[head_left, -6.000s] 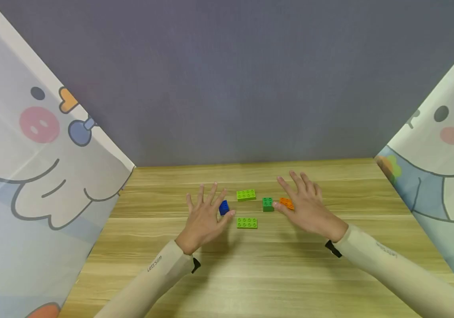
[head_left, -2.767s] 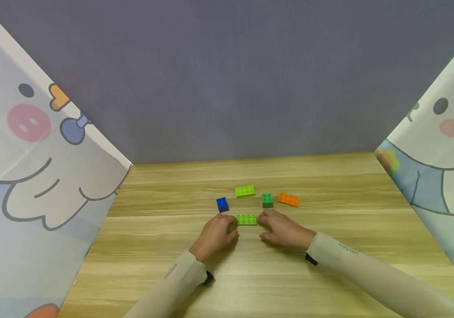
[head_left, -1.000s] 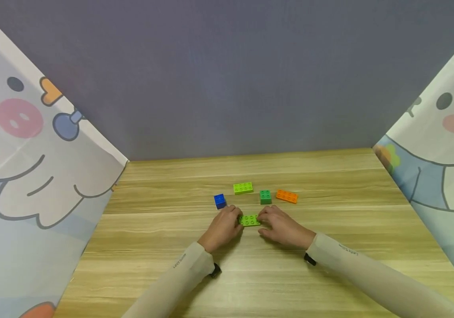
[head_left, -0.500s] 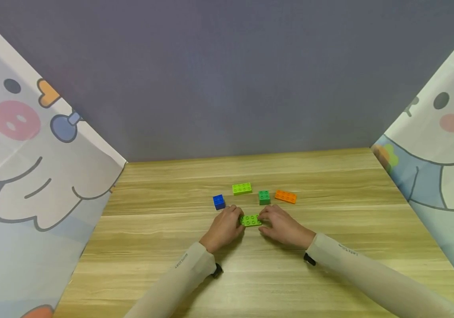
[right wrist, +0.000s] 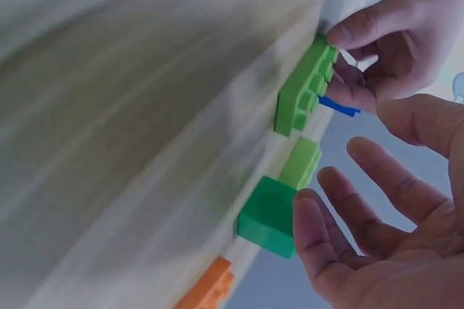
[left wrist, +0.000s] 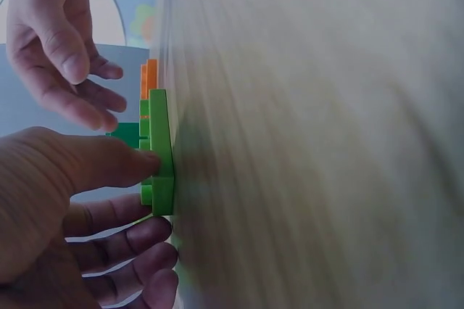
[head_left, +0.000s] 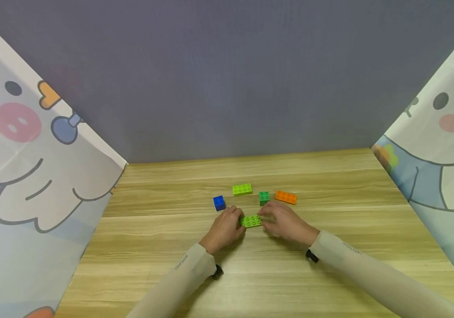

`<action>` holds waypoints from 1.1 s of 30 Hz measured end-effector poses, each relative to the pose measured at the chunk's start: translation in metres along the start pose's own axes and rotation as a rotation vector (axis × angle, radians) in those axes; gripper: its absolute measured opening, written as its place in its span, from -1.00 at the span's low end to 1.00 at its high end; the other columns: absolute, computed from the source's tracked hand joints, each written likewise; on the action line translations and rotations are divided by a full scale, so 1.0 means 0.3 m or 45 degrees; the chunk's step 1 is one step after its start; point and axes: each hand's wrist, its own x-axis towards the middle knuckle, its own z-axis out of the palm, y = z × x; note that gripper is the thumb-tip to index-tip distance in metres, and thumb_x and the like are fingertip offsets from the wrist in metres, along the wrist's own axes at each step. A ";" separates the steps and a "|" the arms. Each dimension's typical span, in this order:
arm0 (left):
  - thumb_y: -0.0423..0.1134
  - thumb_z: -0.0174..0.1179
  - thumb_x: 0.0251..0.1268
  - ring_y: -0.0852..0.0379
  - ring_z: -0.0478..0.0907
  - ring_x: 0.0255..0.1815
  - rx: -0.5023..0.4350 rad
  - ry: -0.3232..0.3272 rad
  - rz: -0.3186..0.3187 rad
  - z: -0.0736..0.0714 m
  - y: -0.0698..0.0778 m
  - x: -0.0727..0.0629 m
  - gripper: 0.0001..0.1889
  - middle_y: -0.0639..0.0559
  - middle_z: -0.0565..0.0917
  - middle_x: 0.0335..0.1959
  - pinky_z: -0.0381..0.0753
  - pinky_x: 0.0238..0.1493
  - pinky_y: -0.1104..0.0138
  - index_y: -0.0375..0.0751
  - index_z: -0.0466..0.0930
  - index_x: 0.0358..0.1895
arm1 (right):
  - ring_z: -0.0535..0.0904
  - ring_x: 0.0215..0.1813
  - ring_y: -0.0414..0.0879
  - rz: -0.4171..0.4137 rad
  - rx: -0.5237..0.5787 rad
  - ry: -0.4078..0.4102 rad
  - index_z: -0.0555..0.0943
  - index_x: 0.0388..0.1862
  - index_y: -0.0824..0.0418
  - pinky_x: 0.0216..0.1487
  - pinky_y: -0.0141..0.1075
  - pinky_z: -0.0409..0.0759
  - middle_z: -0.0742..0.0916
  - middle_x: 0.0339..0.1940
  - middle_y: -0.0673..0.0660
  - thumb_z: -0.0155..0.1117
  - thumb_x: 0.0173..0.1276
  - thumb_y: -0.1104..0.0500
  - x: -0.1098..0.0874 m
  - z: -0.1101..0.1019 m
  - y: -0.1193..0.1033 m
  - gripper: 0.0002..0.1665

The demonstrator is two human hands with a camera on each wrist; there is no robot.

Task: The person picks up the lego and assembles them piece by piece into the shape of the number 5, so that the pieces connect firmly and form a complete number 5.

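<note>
My left hand (head_left: 223, 227) pinches the left end of a flat lime-green building brick (head_left: 252, 221), thumb on its near side in the left wrist view. The brick (left wrist: 163, 153) lies studs up, low over the wooden table. At its other end, my right hand (head_left: 286, 222) has its fingers loosely bent; the right wrist view shows them apart from the brick (right wrist: 301, 88), holding nothing. Behind the hands are a blue brick (head_left: 219, 202), a second lime-green brick (head_left: 242, 190), a dark green brick (head_left: 264, 198) and an orange brick (head_left: 286, 197).
The wooden table (head_left: 274, 282) runs back to a grey panel (head_left: 227, 88). Printed cartoon sheets (head_left: 16, 176) flank it on both sides. The dark green brick stands right behind the right hand's fingertips.
Both hands came in from being spread wide over the bricks to the near lime-green brick. It has shifted slightly right and tilted since. The right fingers have just lifted off its right end.
</note>
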 end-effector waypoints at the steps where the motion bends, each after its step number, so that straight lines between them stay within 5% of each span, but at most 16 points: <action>1: -0.19 0.35 0.14 0.17 0.44 -0.19 -0.001 0.000 -0.001 0.000 0.000 0.000 -0.70 0.08 0.53 -0.21 0.50 -0.15 0.32 -0.19 0.58 -0.09 | 0.51 0.05 -0.01 0.002 0.012 0.005 0.65 -0.05 0.22 0.06 -0.08 0.50 0.62 -0.06 0.04 0.36 0.23 0.19 0.003 -0.006 0.001 -0.70; 5: -0.19 0.34 0.15 0.16 0.44 -0.18 -0.003 -0.005 -0.002 0.001 0.000 0.001 -0.70 0.08 0.53 -0.20 0.50 -0.14 0.32 -0.18 0.58 -0.07 | 0.48 0.14 0.14 0.002 0.013 0.045 0.64 -0.08 0.24 0.12 0.04 0.44 0.64 -0.03 0.13 0.36 0.23 0.23 0.014 -0.030 0.016 -0.73; 12: -0.17 0.34 0.15 0.18 0.42 -0.17 -0.022 -0.009 -0.012 -0.005 0.003 0.008 -0.67 0.08 0.52 -0.18 0.50 -0.13 0.32 -0.18 0.58 -0.05 | 0.54 -0.03 0.10 -0.034 0.007 0.122 0.65 -0.12 0.27 -0.03 -0.05 0.53 0.66 -0.14 0.13 0.39 0.19 0.26 0.030 -0.058 0.048 -0.74; 24: -0.20 0.31 0.19 0.08 0.50 -0.08 -0.122 0.194 0.002 -0.074 0.029 0.042 -0.67 -0.01 0.55 -0.11 0.55 -0.11 0.23 -0.22 0.56 0.00 | 0.56 -0.08 0.12 0.003 0.049 0.239 0.63 -0.07 0.31 -0.10 -0.06 0.56 0.66 -0.12 0.19 0.39 0.18 0.30 0.052 -0.084 0.073 -0.69; 33: -0.14 0.29 0.22 0.09 0.48 -0.02 -0.131 0.203 -0.030 -0.054 0.062 0.097 -0.63 0.02 0.54 -0.06 0.54 -0.07 0.23 -0.20 0.55 0.05 | 0.51 -0.02 0.16 0.083 0.048 0.293 0.60 0.03 0.30 -0.06 0.00 0.51 0.64 -0.04 0.22 0.41 0.18 0.26 0.074 -0.069 0.112 -0.58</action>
